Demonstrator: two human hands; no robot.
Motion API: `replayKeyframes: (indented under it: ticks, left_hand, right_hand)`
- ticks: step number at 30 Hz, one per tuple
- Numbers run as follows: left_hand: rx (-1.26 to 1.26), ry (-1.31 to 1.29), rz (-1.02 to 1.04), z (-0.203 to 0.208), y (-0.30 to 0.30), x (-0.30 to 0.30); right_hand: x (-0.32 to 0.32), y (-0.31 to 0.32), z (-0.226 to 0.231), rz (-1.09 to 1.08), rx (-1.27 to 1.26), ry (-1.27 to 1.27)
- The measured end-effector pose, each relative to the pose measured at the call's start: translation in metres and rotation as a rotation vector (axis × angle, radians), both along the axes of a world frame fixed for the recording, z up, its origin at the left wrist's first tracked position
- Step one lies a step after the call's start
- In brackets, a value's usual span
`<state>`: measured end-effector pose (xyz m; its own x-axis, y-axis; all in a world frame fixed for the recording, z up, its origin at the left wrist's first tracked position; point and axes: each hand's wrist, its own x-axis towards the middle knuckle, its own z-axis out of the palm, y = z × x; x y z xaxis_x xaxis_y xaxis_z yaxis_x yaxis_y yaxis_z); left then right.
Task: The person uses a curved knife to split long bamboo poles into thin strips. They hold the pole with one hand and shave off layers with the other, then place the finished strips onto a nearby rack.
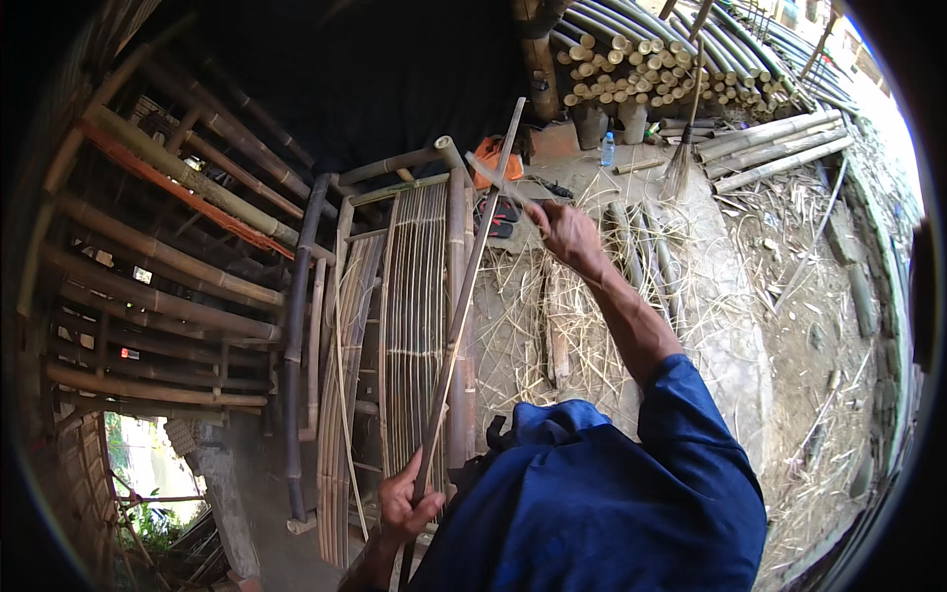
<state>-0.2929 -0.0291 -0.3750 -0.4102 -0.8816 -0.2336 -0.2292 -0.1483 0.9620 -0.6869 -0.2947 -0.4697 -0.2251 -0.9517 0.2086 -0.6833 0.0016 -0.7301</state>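
My left hand grips the lower end of a long thin bamboo strip that slants up toward the upper middle. My right hand, arm stretched forward in a blue sleeve, holds a blade or knife against the strip near its upper part. Just left of the strip stands a bamboo frame filled with thin vertical slats, bound by thicker poles.
A second slatted bamboo panel lies beside the frame. Bamboo shavings cover the concrete floor. Stacked bamboo poles lie at the back, with a broom, a plastic bottle and an orange object. A bamboo rack fills the left.
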Motion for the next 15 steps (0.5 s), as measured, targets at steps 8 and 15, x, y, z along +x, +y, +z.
replayKeyframes:
  ticks: [8,15]
  left_hand:
    - [-0.074,-0.345,-0.061,0.021,0.042,0.038]
    - [-0.113,-0.358,0.124,0.004,0.06,0.067]
  right_hand:
    - [-0.131,-0.068,-0.004,-0.356,0.098,0.077]
    - [-0.213,-0.053,0.013,-0.538,0.075,0.091]
